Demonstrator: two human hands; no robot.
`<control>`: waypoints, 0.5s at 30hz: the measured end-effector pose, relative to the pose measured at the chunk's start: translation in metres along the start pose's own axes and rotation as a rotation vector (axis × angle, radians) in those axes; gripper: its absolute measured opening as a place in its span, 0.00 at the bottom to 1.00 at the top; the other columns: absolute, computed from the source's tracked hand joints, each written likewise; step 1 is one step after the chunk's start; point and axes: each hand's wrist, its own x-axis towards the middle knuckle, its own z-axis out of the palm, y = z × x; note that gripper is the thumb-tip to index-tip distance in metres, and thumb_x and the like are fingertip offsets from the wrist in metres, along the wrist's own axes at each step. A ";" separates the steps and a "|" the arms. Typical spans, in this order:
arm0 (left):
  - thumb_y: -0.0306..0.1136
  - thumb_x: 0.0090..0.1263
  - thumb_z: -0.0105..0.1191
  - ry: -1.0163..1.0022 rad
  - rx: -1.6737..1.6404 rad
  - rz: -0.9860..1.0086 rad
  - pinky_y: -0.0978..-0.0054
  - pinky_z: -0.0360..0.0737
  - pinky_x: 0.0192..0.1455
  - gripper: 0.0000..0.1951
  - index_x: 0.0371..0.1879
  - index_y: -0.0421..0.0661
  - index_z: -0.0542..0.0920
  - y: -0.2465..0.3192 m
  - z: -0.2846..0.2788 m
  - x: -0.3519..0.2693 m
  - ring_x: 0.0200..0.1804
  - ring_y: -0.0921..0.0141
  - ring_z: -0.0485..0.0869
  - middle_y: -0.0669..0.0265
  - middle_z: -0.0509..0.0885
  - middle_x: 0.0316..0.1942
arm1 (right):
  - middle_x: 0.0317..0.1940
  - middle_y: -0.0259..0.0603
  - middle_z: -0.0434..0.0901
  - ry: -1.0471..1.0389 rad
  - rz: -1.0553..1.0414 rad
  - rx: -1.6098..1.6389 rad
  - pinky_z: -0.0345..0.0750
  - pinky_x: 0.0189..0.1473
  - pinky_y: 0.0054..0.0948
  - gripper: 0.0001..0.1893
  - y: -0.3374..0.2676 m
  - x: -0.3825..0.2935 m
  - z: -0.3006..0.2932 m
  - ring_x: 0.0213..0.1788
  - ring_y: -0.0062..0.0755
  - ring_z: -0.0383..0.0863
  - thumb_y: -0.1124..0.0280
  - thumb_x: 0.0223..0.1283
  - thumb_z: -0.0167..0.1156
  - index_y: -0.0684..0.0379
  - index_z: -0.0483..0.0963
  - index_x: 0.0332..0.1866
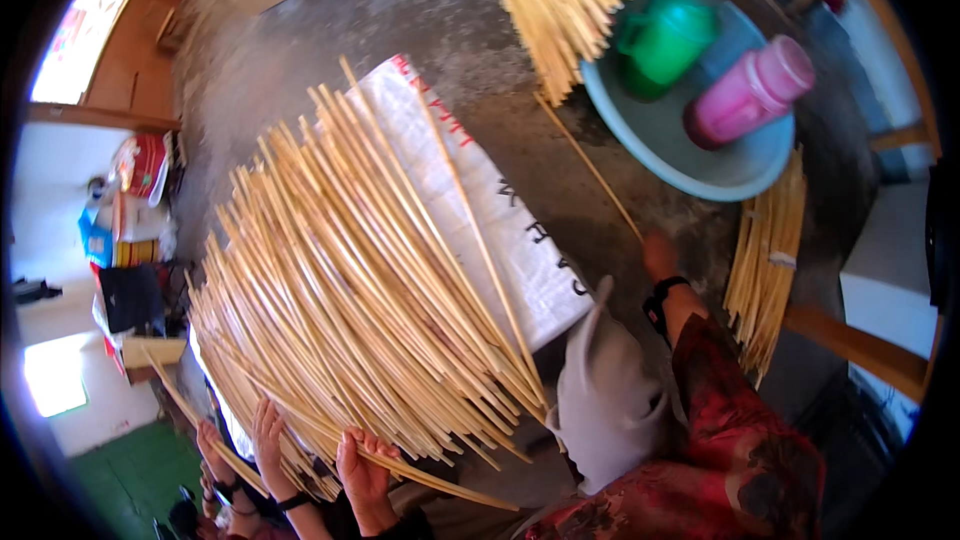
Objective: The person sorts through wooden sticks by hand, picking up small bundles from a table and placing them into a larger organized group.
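Note:
My right hand (660, 259), blurred, reaches forward on the right with a dark watch or band on the wrist. It grips the near end of one thin pale stalk (589, 154), which slants away over the concrete floor. My left hand is out of view. Before me, many long peeled stalks (352, 262) lie side by side across a white woven sack (517, 270) that bears red and black writing. My knee in grey trousers (615, 405) is beside the sack's near corner.
At left, a co-worker's hand (364, 457) grips several stalks; other hands (266, 431) are beside it. A light-blue basin (694, 184) holds green (667, 41) and pink (750, 90) vacuum flasks. Stalk bundles lie beyond the basin (562, 7) and at right (765, 270).

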 end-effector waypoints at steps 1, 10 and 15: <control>0.41 0.72 0.37 0.008 0.013 0.000 0.60 0.80 0.34 0.13 0.35 0.43 0.67 0.001 0.001 0.000 0.28 0.68 0.75 0.65 0.70 0.24 | 0.32 0.53 0.78 0.033 0.005 -0.001 0.75 0.36 0.42 0.06 -0.008 0.003 -0.003 0.35 0.50 0.79 0.76 0.54 0.51 0.63 0.74 0.34; 0.41 0.71 0.40 -0.078 0.039 0.026 0.58 0.81 0.34 0.13 0.33 0.43 0.68 0.007 0.003 -0.009 0.28 0.64 0.78 0.63 0.72 0.22 | 0.27 0.53 0.78 -0.202 -0.241 0.169 0.73 0.36 0.41 0.06 -0.053 0.001 -0.046 0.32 0.50 0.78 0.75 0.51 0.52 0.65 0.70 0.33; 0.41 0.72 0.38 -0.138 0.018 0.060 0.60 0.80 0.34 0.13 0.34 0.44 0.68 0.011 0.001 -0.017 0.28 0.67 0.78 0.66 0.73 0.22 | 0.23 0.49 0.77 -0.190 -0.229 0.439 0.73 0.35 0.39 0.08 -0.079 -0.020 -0.140 0.30 0.45 0.78 0.74 0.54 0.49 0.65 0.68 0.39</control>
